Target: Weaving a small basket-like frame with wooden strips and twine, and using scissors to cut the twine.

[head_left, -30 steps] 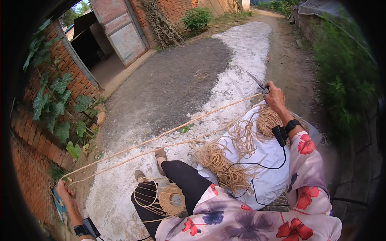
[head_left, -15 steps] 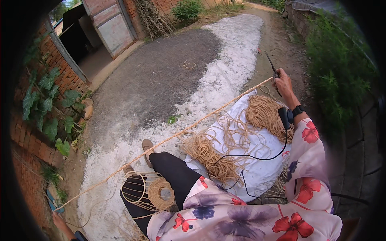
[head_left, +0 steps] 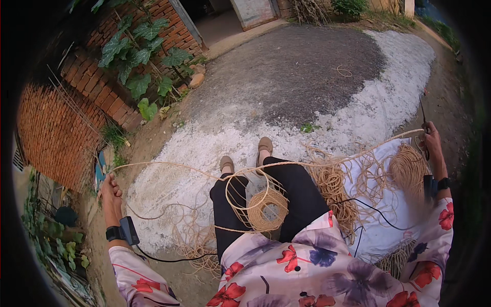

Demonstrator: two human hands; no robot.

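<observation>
Far out to the left, my left hand (head_left: 111, 193) is closed on a tan cord (head_left: 317, 165), which crosses in front of me in a slack curve. At the far right, my right hand (head_left: 433, 142) grips dark long-bladed scissors (head_left: 422, 110), with the cord's other end at its fingers. A partly woven tan basket (head_left: 253, 218) of cord lies on my lap, with a round coiled part and open loops around it. Beside my right leg, loose cord hanks (head_left: 332, 192) and a neat coiled bundle (head_left: 407, 166) rest on a white sheet (head_left: 376, 230).
Loose cord strands (head_left: 197, 238) lie on the ground at my left. Black cables (head_left: 171, 260) run from the wrist devices. Ahead is pale and dark gravel (head_left: 291, 71), with a small cord loop (head_left: 343, 72) on it. A brick wall (head_left: 64, 135) and leafy plants (head_left: 138, 56) stand left.
The view has swung left. My left hand has come up more fully into sight. The cord was taut and straight between the hands; now it sags toward my lap.
</observation>
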